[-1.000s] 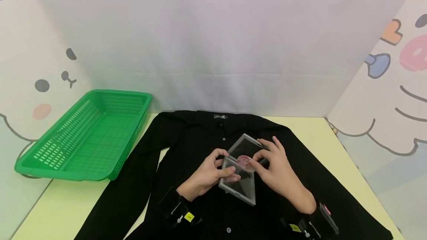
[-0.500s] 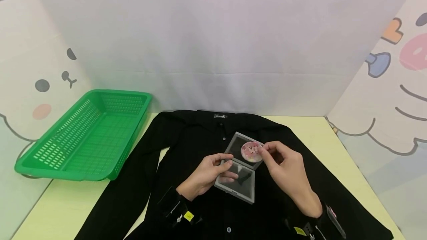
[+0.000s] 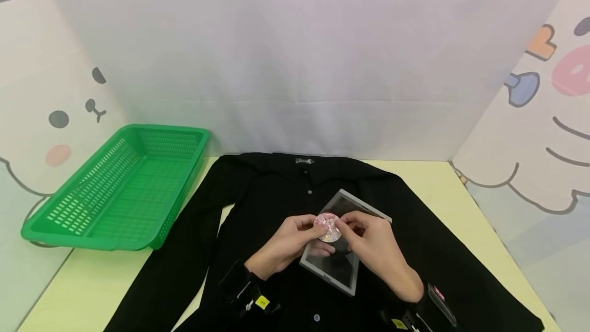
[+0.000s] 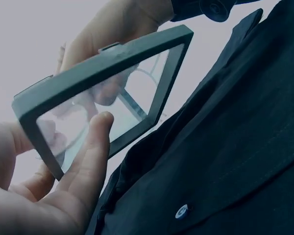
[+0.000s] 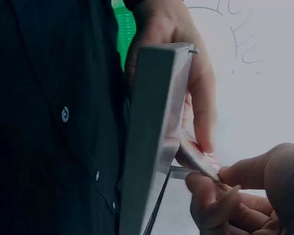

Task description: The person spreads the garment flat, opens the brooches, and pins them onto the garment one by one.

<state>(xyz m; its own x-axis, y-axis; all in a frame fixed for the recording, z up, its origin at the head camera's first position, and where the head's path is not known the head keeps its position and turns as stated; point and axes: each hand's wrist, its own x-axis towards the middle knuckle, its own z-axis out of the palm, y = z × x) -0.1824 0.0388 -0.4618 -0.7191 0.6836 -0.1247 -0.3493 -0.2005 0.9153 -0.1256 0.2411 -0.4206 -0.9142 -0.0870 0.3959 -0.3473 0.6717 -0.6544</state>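
A flat, round pink badge [image 3: 329, 221] with a shiny printed face is held over an open, hinged clear display case [image 3: 343, 270] with grey frames. My left hand [image 3: 288, 242] grips the case near its hinge, fingers seen through the clear panel, its thumb on the badge's left side. My right hand [image 3: 380, 247] pinches the badge's right edge between thumb and fingers. From the right wrist, the badge [image 5: 198, 160] is edge-on between both hands, beside the case's thick side [image 5: 149, 122]. In the left wrist view, a finger lies across the outside of the clear panel.
Beneath the hands a black button-up shirt [image 3: 262, 193] lies spread over a pale yellow table [image 3: 428, 181]. A green plastic basket [image 3: 147, 183] stands at the left. A white curtain [image 3: 295, 65] hangs behind, with cartoon-printed panels at both sides.
The right hand drew the badge away to the right, then brought it back left to the left thumb. The case has tilted slightly and stays in the left hand.
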